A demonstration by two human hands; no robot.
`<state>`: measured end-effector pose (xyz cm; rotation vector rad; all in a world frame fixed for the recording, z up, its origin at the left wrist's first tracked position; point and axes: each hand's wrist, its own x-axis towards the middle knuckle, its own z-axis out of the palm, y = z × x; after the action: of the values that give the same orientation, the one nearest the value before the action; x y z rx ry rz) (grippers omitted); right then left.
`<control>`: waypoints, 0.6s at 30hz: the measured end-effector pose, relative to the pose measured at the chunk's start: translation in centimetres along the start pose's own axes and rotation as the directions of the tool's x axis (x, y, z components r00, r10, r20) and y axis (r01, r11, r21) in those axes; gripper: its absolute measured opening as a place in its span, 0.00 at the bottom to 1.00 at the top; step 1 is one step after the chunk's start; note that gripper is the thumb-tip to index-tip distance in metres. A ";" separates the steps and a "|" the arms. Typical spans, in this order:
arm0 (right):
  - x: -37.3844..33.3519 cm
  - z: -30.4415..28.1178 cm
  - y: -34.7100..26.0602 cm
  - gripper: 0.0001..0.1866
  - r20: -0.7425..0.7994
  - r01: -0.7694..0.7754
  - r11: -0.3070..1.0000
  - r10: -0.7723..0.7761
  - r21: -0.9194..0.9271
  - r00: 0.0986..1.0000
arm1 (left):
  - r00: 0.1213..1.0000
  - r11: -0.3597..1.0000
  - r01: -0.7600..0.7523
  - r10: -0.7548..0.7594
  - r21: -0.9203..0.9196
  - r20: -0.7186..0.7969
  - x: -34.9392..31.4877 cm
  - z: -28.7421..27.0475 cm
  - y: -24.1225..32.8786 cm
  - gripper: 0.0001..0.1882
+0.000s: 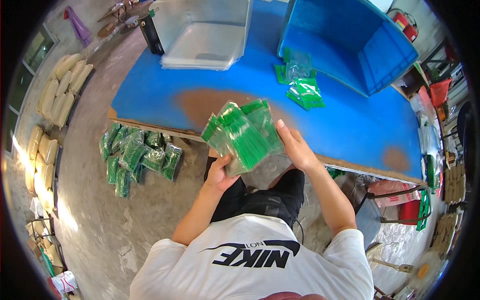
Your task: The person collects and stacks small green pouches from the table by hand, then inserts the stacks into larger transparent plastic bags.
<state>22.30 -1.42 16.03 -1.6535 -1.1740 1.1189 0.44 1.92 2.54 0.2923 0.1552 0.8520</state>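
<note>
**Fanned stack of green packets held over the table edge**

A fanned stack of clear packets filled with green strips [243,134] sits between both hands, above the near edge of the blue table [150,95] and the person's lap. The left hand [220,174] cups the stack's lower corner from beneath, fingers clenched around it. The right hand [296,146] grasps the stack's right side, thumb up along the edge.

The packets are splayed rather than squared, and their film looks slick. If either hand loosens, the outer ones could slide free and drop to the concrete floor.

More loose green packets [301,87] lie on the table beside a blue bin [387,60], well apart from the hands. A pile of clear bags [202,47] lies at the far side. Bundled green bags [137,155] lie heaped on the floor to the left.
</note>
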 end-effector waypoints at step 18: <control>1.0 -1.4 0.8 0.15 -0.163 0.467 0.815 -0.542 -0.344 0.825 | 0.999 0.974 0.016 -0.009 0.224 -0.035 -0.9 -1.8 0.8 0.40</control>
<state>24.04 -0.78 15.53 -1.4967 -1.5411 0.3919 -1.21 2.05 1.15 0.4883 0.2856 0.8279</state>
